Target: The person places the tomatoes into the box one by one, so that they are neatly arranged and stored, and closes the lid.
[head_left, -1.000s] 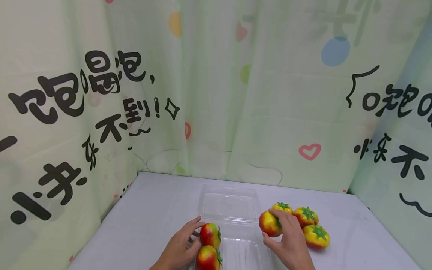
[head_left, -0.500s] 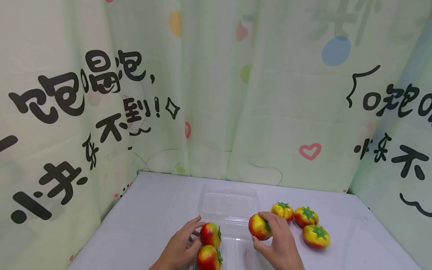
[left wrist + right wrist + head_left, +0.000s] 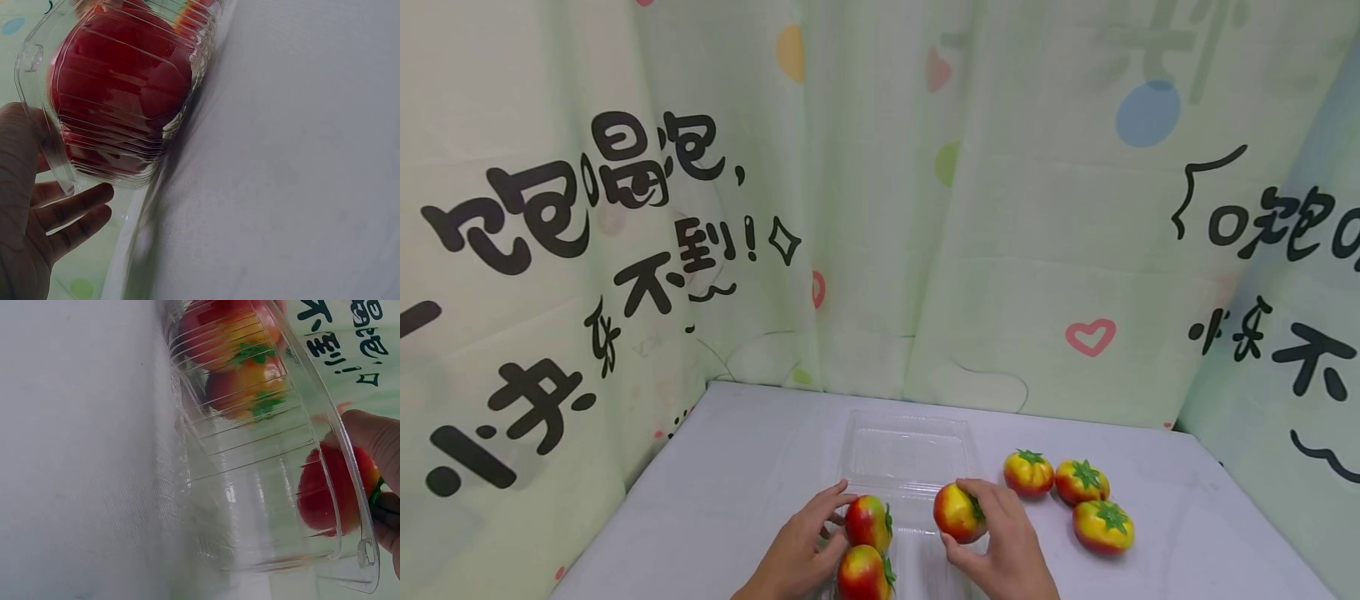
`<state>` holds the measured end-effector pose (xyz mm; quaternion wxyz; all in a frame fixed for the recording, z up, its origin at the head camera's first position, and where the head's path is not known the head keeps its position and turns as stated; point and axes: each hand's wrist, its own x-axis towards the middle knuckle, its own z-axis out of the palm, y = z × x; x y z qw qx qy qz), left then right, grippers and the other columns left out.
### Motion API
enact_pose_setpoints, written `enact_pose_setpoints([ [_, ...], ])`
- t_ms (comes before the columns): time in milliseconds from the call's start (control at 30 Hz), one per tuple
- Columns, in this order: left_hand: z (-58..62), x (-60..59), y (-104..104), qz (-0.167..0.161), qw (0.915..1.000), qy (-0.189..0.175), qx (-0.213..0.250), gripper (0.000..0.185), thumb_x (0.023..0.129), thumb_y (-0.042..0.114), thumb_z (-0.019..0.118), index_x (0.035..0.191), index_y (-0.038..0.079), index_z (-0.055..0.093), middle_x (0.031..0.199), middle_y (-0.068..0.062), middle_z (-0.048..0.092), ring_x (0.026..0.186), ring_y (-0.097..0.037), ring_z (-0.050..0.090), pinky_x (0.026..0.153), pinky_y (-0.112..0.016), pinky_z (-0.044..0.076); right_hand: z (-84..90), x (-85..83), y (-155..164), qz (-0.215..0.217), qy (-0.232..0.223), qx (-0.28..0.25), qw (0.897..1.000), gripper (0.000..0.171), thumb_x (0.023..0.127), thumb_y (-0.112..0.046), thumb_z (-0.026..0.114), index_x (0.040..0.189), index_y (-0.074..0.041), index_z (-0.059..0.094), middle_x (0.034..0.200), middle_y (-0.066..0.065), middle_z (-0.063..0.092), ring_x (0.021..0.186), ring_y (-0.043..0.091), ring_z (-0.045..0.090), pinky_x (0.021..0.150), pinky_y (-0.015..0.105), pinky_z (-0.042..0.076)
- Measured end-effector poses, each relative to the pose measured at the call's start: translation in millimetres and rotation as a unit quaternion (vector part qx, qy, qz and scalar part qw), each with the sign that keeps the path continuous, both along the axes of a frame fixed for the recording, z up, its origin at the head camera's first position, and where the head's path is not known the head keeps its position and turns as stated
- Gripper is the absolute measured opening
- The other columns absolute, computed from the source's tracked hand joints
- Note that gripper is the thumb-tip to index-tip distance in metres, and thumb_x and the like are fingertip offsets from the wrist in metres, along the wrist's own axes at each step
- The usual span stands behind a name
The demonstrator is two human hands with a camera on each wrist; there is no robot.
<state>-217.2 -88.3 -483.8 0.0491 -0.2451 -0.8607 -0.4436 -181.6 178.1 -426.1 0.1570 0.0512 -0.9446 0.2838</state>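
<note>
The right hand (image 3: 1007, 546) grips a red-and-yellow toy tomato with a green stalk (image 3: 957, 512), fingers curled over its top and thumb beneath, holding it above the right side of the clear plastic clamshell box (image 3: 910, 454) that lies open on the table (image 3: 737, 467). Through the ribbed wall of the box, the right wrist view shows this held tomato (image 3: 328, 487) on the far side of the plastic.

The left hand (image 3: 801, 546) rests with relaxed fingers against the left edge of the box, touching its outer wall; in the left wrist view the fingers (image 3: 69, 209) lie loosely just beside the plastic. Two more red-and-yellow tomatoes (image 3: 867, 546) sit in the left side of the box, one in front of the other, beside that hand.

To the right of the box, three loose yellow-red tomatoes (image 3: 1078, 492) lie close together on the pale grey table. A light green curtain printed with black characters and coloured hearts (image 3: 880, 208) hangs behind the table.
</note>
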Motion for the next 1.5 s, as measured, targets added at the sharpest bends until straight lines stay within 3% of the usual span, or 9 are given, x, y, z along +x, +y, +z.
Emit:
enact_pose_setpoints([
  [600,-0.1,0.5,0,0.003,1.0000,-0.002,-0.002,0.041,0.091,0.012,0.053,0.131,0.017,0.055,0.145,-0.011,0.045,0.093,-0.006,0.060,0.073,-0.021,0.053,-10.1,-0.8,-15,0.043,-0.028,0.015,0.999,0.056,0.072,-0.034,0.082,0.121,-0.020,0.057,0.114,-0.003,0.058,0.099,0.014,0.051,0.088,0.039,0.053],
  [867,0.3,0.0,1,0.007,0.9999,-0.014,-0.007,0.041,0.091,0.012,0.054,0.132,0.016,0.055,0.145,-0.010,0.045,0.093,-0.007,0.059,0.074,-0.020,0.053,-15.0,-3.4,-19,0.041,-0.048,0.009,0.998,0.059,0.072,-0.036,0.082,0.122,-0.018,0.057,0.115,-0.001,0.059,0.100,0.016,0.053,0.086,0.040,0.054],
  [1500,-1.1,-1.2,0,0.002,1.0000,0.001,-0.005,0.040,0.091,0.013,0.054,0.131,0.018,0.055,0.144,-0.011,0.046,0.093,-0.007,0.060,0.073,-0.021,0.054,-19.0,-13.0,-26,0.036,-0.121,-0.025,0.992,0.067,0.071,-0.051,0.078,0.121,-0.012,0.058,0.112,0.004,0.062,0.095,0.021,0.055,0.086,0.047,0.053],
])
